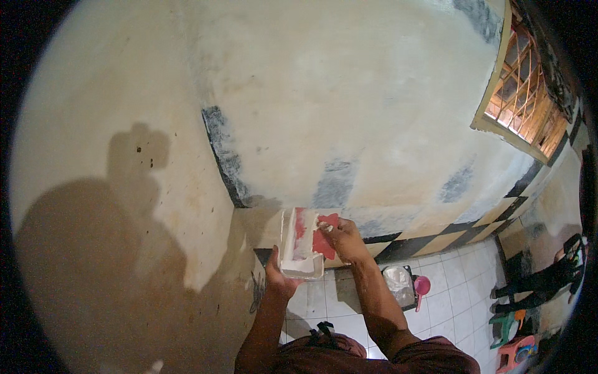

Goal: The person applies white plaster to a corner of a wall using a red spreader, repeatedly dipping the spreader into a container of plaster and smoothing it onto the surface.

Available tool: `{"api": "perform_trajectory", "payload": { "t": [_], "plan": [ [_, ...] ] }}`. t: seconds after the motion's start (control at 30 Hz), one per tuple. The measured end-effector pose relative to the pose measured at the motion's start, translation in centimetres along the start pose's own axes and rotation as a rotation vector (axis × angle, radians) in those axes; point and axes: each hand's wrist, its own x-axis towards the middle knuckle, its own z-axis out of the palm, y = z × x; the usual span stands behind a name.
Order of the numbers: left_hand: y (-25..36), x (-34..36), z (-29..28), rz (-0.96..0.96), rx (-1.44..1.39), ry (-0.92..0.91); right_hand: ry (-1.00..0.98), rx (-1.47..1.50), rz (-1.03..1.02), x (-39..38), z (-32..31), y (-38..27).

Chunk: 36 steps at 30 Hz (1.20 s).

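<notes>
My left hand is wrapped round the side of a putty-smeared rectangular tray, held up near the wall corner. Whitish paste coats the tray's inside, and patches of red show through it. In my right hand is a red flat scraper with whitish paste on it, pinched between thumb and fingers. The scraper is at the tray's right side; whether it touches the tray I cannot tell. Facing me is a cream wall with dark patches partly covered by a pale coating.
Below, a clear plastic bag of white material sits on a dark crate beside a pink dipper. White tiles cover the floor. At right are a barred window, green stool and red stool. Another wall stands close at left.
</notes>
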Motion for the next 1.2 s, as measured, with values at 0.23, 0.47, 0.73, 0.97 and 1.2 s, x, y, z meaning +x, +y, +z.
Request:
{"api": "perform_trajectory", "payload": {
  "t": [0.23, 0.47, 0.73, 0.97, 1.2],
  "plan": [
    [-0.5, 2.3, -0.8, 0.017, -0.111, -0.002, 0.090, 0.289, 0.065, 1.0, -2.9, 2.1],
    [-1.7, 3.8, 0.9, 0.025, -0.123, -0.094, 0.167, 0.190, 0.265, 0.6, -4.8, 0.2],
    [-3.0, 4.8, 2.0, 0.055, -0.018, -0.061, 0.126, 0.300, 0.203, 2.1, -6.7, 3.7],
    [-1.2, 3.4, 0.3, 0.175, 0.115, 0.058, 0.106, 0.235, 0.223, 1.3, -2.8, 1.3],
    [4.0, 0.7, -5.3, 0.291, 0.217, -0.088, 0.075, 0.241, 0.250, 2.1, 3.4, 2.9]
  ]
}}
